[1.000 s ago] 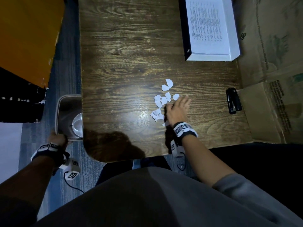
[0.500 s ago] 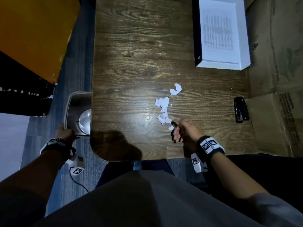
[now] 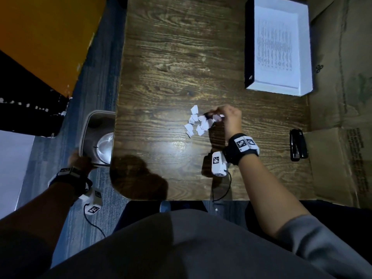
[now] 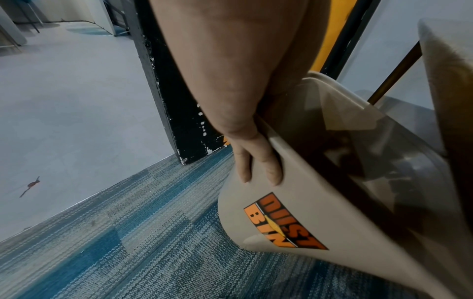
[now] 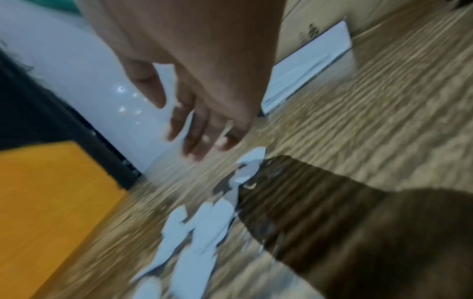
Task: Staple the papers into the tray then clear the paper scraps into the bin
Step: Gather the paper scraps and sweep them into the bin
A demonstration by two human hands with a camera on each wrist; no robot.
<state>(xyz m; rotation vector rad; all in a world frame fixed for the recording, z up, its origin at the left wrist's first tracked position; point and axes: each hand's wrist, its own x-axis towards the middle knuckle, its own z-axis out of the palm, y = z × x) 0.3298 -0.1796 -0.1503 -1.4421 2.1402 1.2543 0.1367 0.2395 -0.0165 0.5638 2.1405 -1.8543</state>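
Observation:
Several white paper scraps lie in a loose cluster on the dark wooden table. My right hand hovers at the cluster's right side, its fingers loosely extended down toward the scraps and holding nothing I can make out. The beige dust bin hangs tilted beside the table's left edge. My left hand grips its near rim, with fingers pressed on the outer wall. The white tray at the far right holds printed papers.
A black stapler lies at the table's right edge, next to flattened cardboard. An orange panel stands to the far left, above blue carpet. My grey-clothed lap fills the bottom of the head view.
My right hand drew back toward the table's near edge, then reached forward again to the right side of the scraps. The scraps lie closer together. My left hand stays on the bin.

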